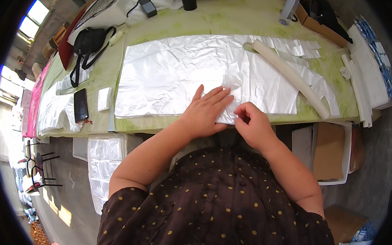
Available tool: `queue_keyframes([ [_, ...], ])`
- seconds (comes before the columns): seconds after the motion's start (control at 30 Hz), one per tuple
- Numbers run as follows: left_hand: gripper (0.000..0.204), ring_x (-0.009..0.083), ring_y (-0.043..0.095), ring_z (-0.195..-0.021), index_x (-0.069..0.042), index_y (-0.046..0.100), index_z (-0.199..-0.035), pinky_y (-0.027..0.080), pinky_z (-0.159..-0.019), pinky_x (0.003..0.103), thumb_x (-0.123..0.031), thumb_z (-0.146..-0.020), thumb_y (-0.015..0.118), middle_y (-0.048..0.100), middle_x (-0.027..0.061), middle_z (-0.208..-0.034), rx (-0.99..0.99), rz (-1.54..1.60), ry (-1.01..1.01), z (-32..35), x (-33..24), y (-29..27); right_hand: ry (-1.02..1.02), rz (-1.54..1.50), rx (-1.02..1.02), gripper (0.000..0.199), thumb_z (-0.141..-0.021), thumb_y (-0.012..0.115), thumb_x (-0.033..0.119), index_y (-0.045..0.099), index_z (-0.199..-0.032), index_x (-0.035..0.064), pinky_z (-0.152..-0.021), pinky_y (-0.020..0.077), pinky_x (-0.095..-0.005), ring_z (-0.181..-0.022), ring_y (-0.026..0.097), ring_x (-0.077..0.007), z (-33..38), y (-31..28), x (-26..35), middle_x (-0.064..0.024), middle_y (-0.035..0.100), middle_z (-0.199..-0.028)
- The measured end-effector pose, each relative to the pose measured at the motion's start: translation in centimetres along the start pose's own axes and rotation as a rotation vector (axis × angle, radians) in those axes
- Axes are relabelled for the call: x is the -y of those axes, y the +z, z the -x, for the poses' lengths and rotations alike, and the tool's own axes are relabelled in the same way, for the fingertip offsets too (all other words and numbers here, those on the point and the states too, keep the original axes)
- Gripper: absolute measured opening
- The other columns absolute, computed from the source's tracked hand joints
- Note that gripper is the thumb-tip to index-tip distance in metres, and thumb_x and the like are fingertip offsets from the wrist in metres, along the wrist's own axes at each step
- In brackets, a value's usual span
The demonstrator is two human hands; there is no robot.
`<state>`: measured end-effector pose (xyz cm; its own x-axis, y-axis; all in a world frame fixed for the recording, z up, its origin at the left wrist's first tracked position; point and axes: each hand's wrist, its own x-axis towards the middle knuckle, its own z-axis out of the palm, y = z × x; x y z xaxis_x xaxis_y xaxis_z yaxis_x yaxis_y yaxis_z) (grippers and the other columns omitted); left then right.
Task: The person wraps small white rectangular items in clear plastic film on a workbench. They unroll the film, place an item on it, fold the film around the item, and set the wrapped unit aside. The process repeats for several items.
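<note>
Nearest the camera is a dark shirt (218, 203) with yellow dots. Just beyond it, the left hand (202, 110) lies open and flat on thin, shiny plastic sheeting (163, 72), apparently steadying it. Close beside it, the right hand (254, 127) curls at the sheeting's near edge, thumb near forefinger; whether it pinches film, I cannot tell. Beyond the right hand, a pale tube (291, 78) slants across the sheeting, perhaps weighing it down.

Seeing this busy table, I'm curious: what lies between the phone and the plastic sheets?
In the head view, a small white item lies between the phone and the plastic sheets, on the green cover.
</note>
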<state>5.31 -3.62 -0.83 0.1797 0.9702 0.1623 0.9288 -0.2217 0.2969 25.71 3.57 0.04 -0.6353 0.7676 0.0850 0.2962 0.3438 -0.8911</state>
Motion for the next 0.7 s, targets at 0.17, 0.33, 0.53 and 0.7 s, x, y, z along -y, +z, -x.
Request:
queue_keyframes([
  [0.17,0.075,0.0278,0.043,-0.146,-0.014,0.054,-0.147,0.024,-0.122,0.058,-0.023,-0.077,0.079,0.047,0.0072,-0.157,0.020,0.063,0.105,-0.1,-0.5,-0.4,-0.204,0.117,-0.089,0.020,-0.081,0.065,0.005,0.064,-0.101,0.0048,-0.083,0.0512,-0.0397,-0.090,0.063,-0.0318,1.5,-2.0,-0.1,-0.0118,0.068,-0.096],
  [0.33,0.063,0.0294,0.053,-0.134,-0.013,0.064,-0.136,0.032,-0.120,0.054,-0.009,-0.075,0.078,0.059,0.0086,-0.140,-0.020,0.214,0.056,-1.4,0.1,-0.6,-0.425,0.364,-0.034,0.031,-0.075,0.066,0.006,0.067,-0.106,0.0103,-0.097,0.0434,-0.0427,-0.106,0.059,-0.0312,-1.6,-3.7,-2.4,-0.0060,0.069,-0.106],
  [0.53,0.040,0.0322,0.066,-0.102,-0.010,0.070,-0.122,0.049,-0.098,0.045,-0.008,-0.082,0.073,0.073,0.0093,-0.104,-0.234,0.320,-0.042,-2.8,1.3,1.2,-0.333,0.422,0.023,0.018,-0.080,0.071,0.015,0.070,-0.097,0.0083,-0.088,0.0440,-0.0450,-0.096,0.058,-0.0321,-3.2,-3.9,-3.1,-0.0066,0.068,-0.097],
  [0.7,0.042,0.0312,0.067,-0.089,-0.005,0.061,-0.128,0.051,-0.083,0.046,-0.013,-0.088,0.071,0.074,0.0088,-0.090,-0.348,0.315,-0.234,-3.4,0.6,1.3,-0.192,0.490,-0.036,0.019,-0.085,0.070,0.023,0.073,-0.083,0.0042,-0.083,0.0458,-0.0465,-0.092,0.060,-0.0344,-4.0,-2.9,-2.5,-0.0109,0.067,-0.089],
])
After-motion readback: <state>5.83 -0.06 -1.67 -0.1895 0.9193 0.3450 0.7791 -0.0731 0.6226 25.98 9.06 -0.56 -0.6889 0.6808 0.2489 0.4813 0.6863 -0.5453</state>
